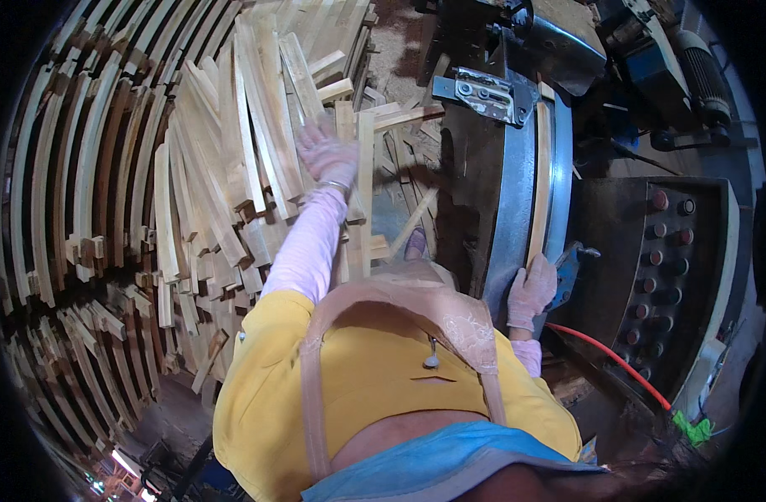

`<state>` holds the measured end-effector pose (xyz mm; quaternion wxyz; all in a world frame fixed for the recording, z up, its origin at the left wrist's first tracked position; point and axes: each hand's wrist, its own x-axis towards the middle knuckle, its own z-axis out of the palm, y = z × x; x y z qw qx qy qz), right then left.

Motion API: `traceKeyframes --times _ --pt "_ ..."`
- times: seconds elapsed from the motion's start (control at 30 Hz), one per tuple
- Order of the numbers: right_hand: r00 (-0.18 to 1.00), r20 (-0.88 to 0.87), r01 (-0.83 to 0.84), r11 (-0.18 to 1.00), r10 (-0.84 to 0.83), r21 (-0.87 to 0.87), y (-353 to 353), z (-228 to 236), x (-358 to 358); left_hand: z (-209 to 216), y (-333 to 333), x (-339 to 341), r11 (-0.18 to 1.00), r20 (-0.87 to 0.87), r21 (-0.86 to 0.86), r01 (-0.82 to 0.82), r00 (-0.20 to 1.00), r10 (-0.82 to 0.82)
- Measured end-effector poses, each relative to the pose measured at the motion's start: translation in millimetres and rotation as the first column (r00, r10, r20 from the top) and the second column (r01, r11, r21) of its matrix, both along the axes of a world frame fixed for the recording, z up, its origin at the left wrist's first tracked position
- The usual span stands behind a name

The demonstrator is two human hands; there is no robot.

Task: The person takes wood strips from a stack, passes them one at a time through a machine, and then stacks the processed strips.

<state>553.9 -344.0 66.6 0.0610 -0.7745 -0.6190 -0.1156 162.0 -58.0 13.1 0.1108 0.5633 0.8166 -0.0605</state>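
My left hand [326, 152], in a pale glove, reaches out over a pile of loose wooden strips [253, 125]. Its fingers are spread and nothing is held in them; whether the palm touches the wood I cannot tell. On the other side, my gloved right hand [532, 293] is closed at the near end of a long wooden strip [543, 184]. That strip lies lengthwise along the metal machine bed [510, 192], its far end beside a metal guide block [487, 94].
Stacked strips [81, 159] fill the left side. A control panel with several round buttons [663, 268] stands at the right, with an orange hose [613, 356] below it. A motor [702, 79] is at the far right. Offcuts [408, 180] lie on the floor.
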Motion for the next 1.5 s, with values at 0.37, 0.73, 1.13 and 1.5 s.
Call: traceKeyframes --times 0.37,0.73,1.13,1.5 --pt "0.996 0.027 0.084 0.996 -0.085 0.019 236.5 -45.2 38.9 -19.4 21.2 -19.9 0.997 -0.115 0.076 0.027 0.993 -0.018" --pt "0.756 -0.648 -0.181 0.981 0.093 -0.070 285.9 -12.0 -29.2 -62.3 42.3 -20.6 0.988 -0.168 0.154 -0.005 0.985 0.031" --pt "0.256 -0.922 -0.516 0.766 -0.291 -0.384 177.1 -149.6 -300.6 -20.4 0.5 -47.5 0.906 0.379 0.255 -0.338 0.897 0.228" --pt "0.418 -0.894 -0.465 0.808 -0.159 -0.361 192.6 -150.7 -309.9 7.0 -19.3 -74.5 0.902 0.395 0.352 -0.250 0.913 0.099"
